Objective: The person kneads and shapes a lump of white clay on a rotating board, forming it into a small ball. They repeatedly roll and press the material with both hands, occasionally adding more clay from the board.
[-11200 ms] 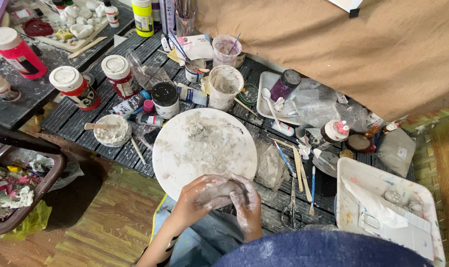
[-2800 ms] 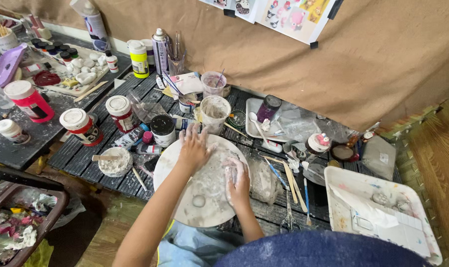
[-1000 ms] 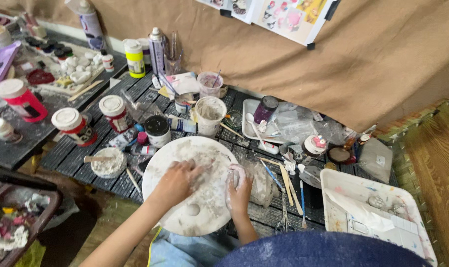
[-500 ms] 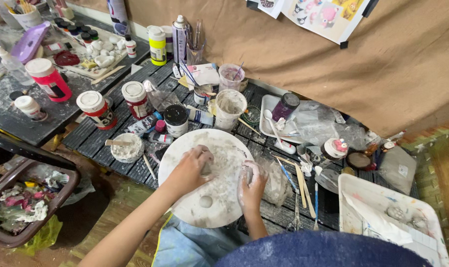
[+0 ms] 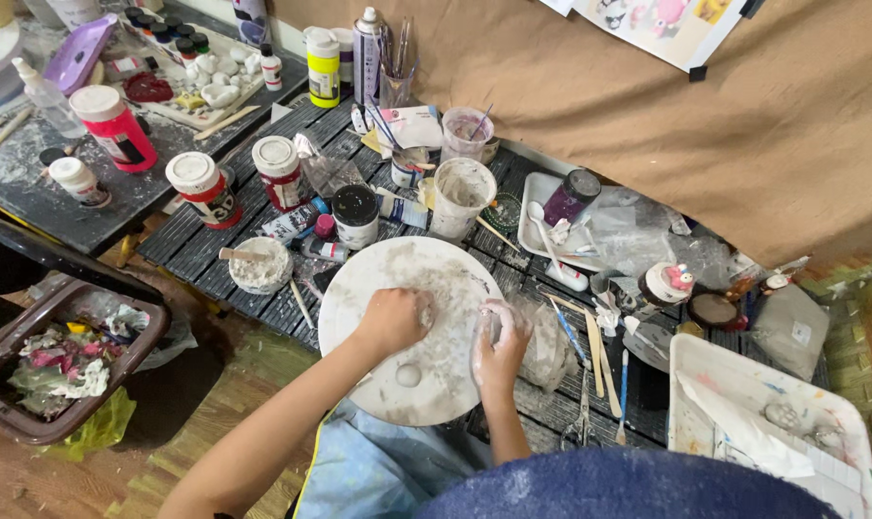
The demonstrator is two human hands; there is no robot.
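L hand is pressed flat on round board, fingers together; clay lump lies at 6 o'clock, nearer L. R hand, fingers curled, is set at board's 3 o'clock edge.

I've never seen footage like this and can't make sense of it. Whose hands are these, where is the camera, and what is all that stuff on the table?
There is no machine here: a person wears a camera on the head, so the picture looks down at their own two bare hands. The left hand presses on a round white board smeared with pale clay. The right hand, coated in the same stuff, curls around a small lump at the board's edge. Around the board lie red jars with white lids, a white cup, a small bowl with a stick, brushes and sticks and a white tray. A brown bin sits on the floor.
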